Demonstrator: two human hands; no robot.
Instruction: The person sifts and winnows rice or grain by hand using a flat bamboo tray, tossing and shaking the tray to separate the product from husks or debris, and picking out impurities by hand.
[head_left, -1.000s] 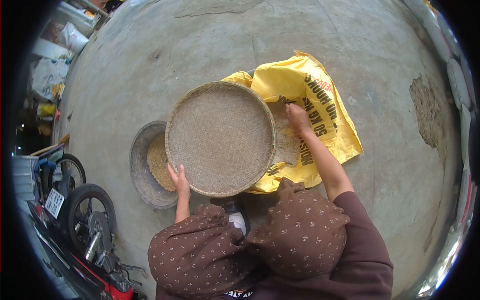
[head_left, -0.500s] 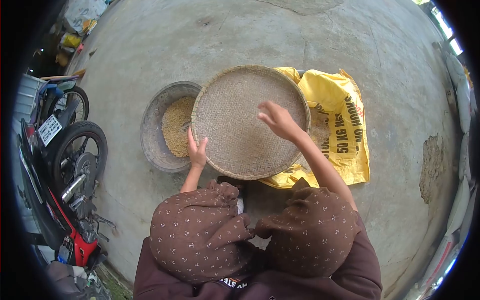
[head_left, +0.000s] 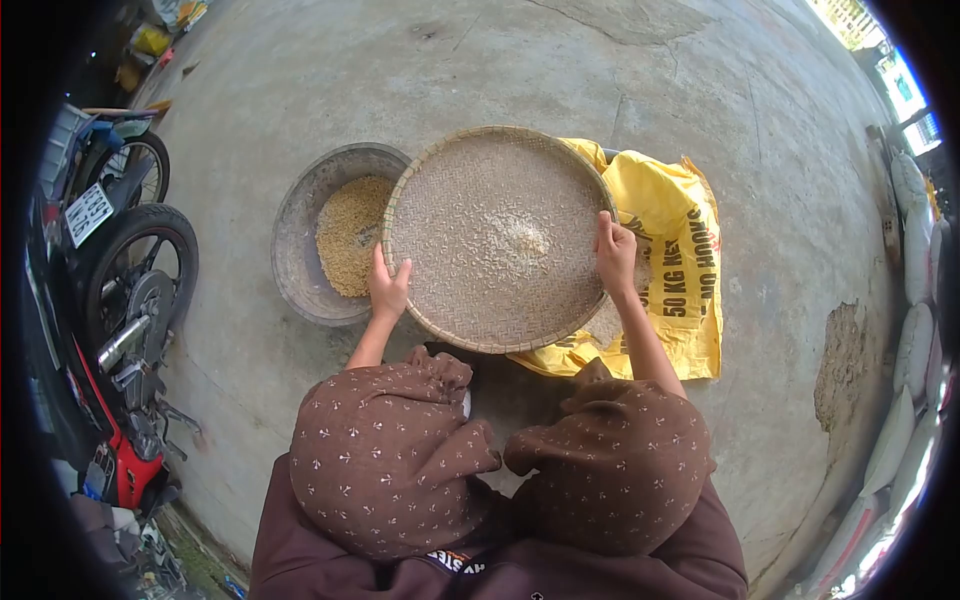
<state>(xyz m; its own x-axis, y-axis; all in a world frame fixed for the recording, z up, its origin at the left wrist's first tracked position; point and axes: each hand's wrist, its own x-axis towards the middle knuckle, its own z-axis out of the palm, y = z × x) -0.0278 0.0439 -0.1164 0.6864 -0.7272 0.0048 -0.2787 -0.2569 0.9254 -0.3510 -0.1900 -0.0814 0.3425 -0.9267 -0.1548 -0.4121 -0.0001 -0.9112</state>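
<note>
A round woven winnowing tray (head_left: 450, 300) is held in front of my knees. My left hand (head_left: 388, 285) grips its left rim, thumb on the upper side. On the opposite rim my right hand (head_left: 616, 250) is closed, thumb over the edge. A small heap of pale grains (head_left: 522, 236) lies right of the tray's middle, with more grains scattered around it. Left of the tray, partly under its rim, is a grey basin (head_left: 298, 222) holding golden grain (head_left: 350, 232). A yellow printed sack (head_left: 690, 330) is spread on the floor at the right, partly covered by the tray.
A motorcycle (head_left: 140, 300) stands at the left. Filled sacks (head_left: 910, 350) line the right side. The concrete floor (head_left: 480, 70) has cracks and a broken patch (head_left: 838, 365) at the right. Some grain (head_left: 605, 325) lies on the yellow sack.
My right hand has moved from above the tray to its right rim and closed on it. A heap of pale grains now shows on the tray. My left hand keeps its hold.
</note>
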